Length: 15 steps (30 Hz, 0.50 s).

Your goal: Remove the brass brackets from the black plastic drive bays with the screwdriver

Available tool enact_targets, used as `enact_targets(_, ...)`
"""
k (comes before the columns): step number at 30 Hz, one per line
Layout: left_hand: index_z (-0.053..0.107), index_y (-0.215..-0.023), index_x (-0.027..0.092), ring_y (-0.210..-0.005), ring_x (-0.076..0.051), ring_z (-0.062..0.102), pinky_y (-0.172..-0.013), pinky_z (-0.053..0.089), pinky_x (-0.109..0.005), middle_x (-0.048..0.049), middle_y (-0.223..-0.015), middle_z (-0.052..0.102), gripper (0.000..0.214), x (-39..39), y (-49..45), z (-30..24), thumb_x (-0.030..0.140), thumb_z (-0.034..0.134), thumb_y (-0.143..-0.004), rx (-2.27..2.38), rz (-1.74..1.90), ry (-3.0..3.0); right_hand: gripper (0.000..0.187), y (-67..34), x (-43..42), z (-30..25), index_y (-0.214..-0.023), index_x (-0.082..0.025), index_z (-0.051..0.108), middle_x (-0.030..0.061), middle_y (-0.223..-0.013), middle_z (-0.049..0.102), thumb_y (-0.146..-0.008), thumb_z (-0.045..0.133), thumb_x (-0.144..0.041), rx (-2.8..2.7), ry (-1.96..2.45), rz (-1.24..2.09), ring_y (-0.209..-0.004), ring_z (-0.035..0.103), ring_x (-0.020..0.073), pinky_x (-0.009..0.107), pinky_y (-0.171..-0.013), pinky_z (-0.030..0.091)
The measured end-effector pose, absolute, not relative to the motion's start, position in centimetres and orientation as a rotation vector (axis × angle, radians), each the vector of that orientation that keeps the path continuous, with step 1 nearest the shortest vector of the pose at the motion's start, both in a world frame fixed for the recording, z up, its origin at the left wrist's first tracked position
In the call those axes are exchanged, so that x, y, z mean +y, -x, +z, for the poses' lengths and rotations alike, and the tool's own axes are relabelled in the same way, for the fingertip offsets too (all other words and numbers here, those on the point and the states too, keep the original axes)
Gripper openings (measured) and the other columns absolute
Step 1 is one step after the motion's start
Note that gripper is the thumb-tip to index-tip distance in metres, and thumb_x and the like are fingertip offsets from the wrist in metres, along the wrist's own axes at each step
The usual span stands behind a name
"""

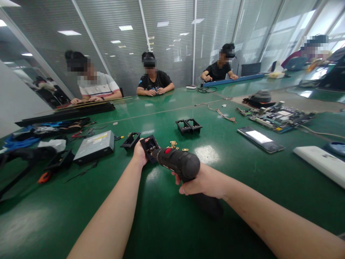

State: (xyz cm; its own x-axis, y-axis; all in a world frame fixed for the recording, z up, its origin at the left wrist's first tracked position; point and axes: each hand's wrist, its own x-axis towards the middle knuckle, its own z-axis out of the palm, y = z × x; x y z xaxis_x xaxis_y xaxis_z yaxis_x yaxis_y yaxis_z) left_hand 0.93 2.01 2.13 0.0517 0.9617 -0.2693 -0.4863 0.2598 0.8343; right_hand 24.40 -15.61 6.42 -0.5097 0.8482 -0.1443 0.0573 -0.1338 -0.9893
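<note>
My right hand (205, 182) is wrapped round the grip of a black electric screwdriver (178, 163) with a red switch, its nose pointing left and away from me. My left hand (140, 153) holds a small black plastic frame (150, 146) tilted up off the green table (161, 223); the screwdriver's tip meets this frame. Small brass pieces (175, 145) lie on the table just behind the frame. Another single black frame (130, 141) sits to the left, and a double black frame (188, 126) lies farther back.
A silver optical drive (94, 146) and black parts lie at left with cables and tools. A phone (260, 139), a circuit board (280, 117) and a white device (320, 163) are at right. Several people sit along the table's far side.
</note>
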Motion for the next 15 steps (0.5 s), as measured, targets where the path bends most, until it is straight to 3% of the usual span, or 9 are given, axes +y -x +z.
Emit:
enact_targets(5, 0.071, -0.098, 0.016, -0.062, -0.024, 0.072, -0.065, 0.062, -0.037, -0.006, -0.069, 0.07, 0.023, 2.29, -0.73, 1.82, 0.031, 0.06, -0.083, 0.942, 1.23, -0.606, 0.041, -24.4, -15.53, 6.28, -0.099, -0.019, 0.066, 0.0055, -0.094, 0.07, -0.062, 0.083, -0.021, -1.552, 1.022, 1.695, -0.085, 0.065, 0.0237, 0.035, -0.07, 0.052)
enact_targets(15, 0.071, -0.098, 0.014, -0.064, -0.025, 0.072, -0.066, 0.062, -0.038, -0.007, -0.07, 0.071, 0.027, 2.59, -0.52, 1.35, 0.035, 0.058, -0.086, 0.939, 1.234, -0.608, 0.042, -24.35, -15.41, 6.0, -0.1, -0.018, 0.066, 0.0055, -0.095, 0.069, -0.062, 0.082, -0.023, -1.55, 1.023, 1.685, -0.076, 0.063, 0.0208, 0.034, -0.066, 0.051)
